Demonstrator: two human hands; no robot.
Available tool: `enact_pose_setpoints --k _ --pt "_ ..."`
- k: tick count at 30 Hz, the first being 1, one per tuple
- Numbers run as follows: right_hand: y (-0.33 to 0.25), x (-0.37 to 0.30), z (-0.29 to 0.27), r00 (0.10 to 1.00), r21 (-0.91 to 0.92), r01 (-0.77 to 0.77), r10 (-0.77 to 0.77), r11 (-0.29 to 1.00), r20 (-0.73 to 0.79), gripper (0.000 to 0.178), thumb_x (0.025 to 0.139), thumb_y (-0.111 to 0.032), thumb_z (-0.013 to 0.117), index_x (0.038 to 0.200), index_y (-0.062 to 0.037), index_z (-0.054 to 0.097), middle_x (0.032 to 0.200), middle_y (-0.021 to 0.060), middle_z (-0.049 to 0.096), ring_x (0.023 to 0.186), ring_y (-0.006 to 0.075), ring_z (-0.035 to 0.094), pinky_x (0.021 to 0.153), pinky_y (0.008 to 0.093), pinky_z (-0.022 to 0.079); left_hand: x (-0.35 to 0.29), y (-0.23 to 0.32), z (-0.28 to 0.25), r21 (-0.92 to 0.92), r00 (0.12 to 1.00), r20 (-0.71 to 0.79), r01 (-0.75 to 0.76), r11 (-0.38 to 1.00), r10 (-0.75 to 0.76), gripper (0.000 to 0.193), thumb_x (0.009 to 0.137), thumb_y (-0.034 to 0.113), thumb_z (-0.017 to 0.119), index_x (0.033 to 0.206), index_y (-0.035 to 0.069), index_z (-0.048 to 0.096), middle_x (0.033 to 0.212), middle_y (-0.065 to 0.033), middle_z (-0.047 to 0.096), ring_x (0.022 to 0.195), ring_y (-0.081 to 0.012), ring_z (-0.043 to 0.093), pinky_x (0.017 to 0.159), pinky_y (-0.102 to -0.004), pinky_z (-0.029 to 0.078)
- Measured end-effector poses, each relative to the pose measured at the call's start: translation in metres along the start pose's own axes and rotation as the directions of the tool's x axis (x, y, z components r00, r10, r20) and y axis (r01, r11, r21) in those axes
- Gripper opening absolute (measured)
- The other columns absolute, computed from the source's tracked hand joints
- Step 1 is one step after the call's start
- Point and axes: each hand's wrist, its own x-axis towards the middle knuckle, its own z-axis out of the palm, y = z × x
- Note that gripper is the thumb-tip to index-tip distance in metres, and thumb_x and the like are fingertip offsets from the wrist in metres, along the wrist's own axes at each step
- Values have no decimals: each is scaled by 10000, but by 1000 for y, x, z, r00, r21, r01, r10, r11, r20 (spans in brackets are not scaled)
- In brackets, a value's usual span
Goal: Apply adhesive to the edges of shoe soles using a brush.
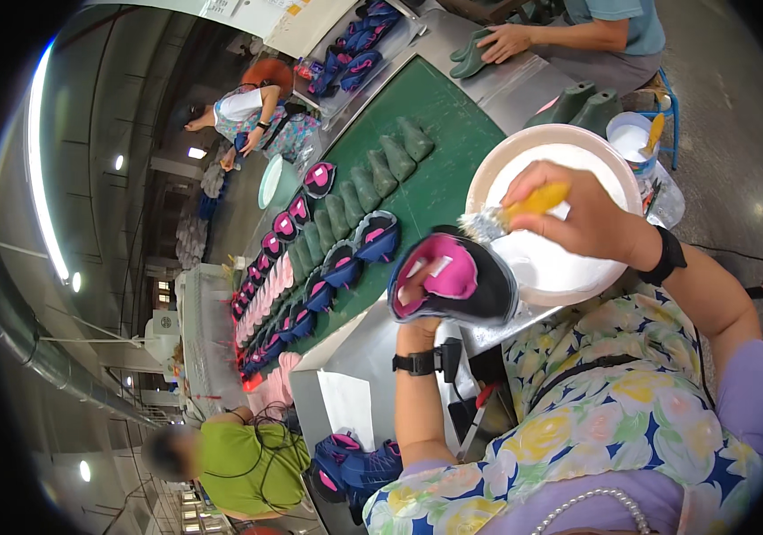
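Observation:
My left hand point(414, 287) is inside a dark shoe upper point(485, 287) with a bright pink lining, and some of its fingers show at the opening. The hand props the upper up, its underside turned toward my right hand. In my right hand point(582, 205) is a brush with a yellow handle point(539, 198), gripped between thumb and fingers. Its whitish bristles point(483, 224) are just above the edge of the upper; whether they touch cannot be told. Beneath the right hand stands a wide pale basin point(486, 159) of white liquid.
Rows of blue uppers point(343, 265) and grey-green shoe lasts point(381, 173) line the green table point(439, 107). A bucket point(635, 134) with another yellow brush stands beyond the basin. Red-handled scissors point(485, 397) lie near my left forearm. A co-worker's hand point(506, 42) touches green shoe lasts.

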Motion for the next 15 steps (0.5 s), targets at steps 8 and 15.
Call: enact_pose_setpoints --k 8,15 --pt "-15 12 43 705 177 622 -644 763 297 197 836 -112 725 986 -74 605 999 77 676 930 276 672 816 374 552 -31 -58 29 356 912 391 -27 934 -122 442 1012 190 465 1419 23 423 1397 -104 525 1268 -222 521 1053 -374 461" --pt "3 27 23 839 -121 422 -337 898 427 161 880 -168 657 937 -57 555 917 110 640 877 315 657 768 392 538 -22 -62 30 289 892 440 -30 957 -105 425 1029 201 430 1427 50 411 1406 -91 523 1279 -212 515 1060 -349 453"
